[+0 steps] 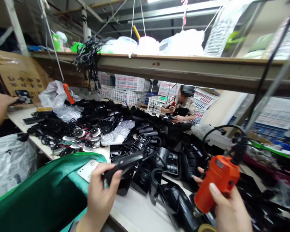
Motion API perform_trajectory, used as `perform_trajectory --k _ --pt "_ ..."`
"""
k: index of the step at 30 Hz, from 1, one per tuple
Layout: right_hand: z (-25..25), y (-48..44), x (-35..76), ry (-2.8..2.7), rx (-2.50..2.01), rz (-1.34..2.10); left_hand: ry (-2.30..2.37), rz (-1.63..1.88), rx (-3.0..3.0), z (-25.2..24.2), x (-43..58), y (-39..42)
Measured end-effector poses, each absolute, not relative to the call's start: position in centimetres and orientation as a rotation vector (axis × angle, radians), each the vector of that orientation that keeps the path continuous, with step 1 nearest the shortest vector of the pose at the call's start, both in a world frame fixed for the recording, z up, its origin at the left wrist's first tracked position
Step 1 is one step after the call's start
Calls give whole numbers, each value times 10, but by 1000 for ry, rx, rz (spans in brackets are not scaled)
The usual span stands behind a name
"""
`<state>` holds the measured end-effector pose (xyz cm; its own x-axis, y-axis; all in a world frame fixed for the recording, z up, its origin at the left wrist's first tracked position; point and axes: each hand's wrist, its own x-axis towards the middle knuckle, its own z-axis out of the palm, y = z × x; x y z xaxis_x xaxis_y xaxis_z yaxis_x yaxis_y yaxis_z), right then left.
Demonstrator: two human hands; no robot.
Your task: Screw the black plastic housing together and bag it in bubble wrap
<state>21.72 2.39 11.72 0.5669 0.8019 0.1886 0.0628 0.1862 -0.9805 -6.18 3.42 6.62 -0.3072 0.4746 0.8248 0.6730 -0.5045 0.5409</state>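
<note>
Between thumb and fingers of my left hand [99, 193] is a long black plastic housing part [128, 160], tilted above the table's near edge. My right hand [232, 209] is closed around an orange electric screwdriver [218, 180], its tip pointing down and its cable rising from the top; some fingers show behind it. Below and beyond both hands lies a heap of black plastic housings [169, 162], some with their ribbed insides facing up. Beside my left wrist, a white phone-like slab [87, 170] rests on green cloth [45, 183].
Wired round parts [78, 132] and bubble wrap [119, 132] lie on the left side of the table. Overhead runs a shelf [159, 66] with hanging cables [89, 58]. Another orange screwdriver [69, 93] hangs at left. A co-worker [181, 104] sits opposite; another person's hand [1, 104] shows at left.
</note>
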Motion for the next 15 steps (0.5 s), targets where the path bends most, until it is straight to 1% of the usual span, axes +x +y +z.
perform_trajectory --k 3,6,7,9,11,15 --pt "109 23 218 -921 -1286 603 -1506 -1547 -2060 72 -65 67" --pt "101 24 223 -947 -1266 585 -1549 -1076 -2214 59 -66 76" --pt "98 24 224 -955 -1257 577 -1556 -968 -2231 52 -67 75" --pt "92 24 222 -934 -1236 534 -1581 -911 -2183 37 -71 72" --pt "86 24 213 -869 -1212 449 -1584 -947 -2114 23 -76 73" --pt "67 26 174 -808 -1165 309 -1518 -1152 -2108 5 -80 91"
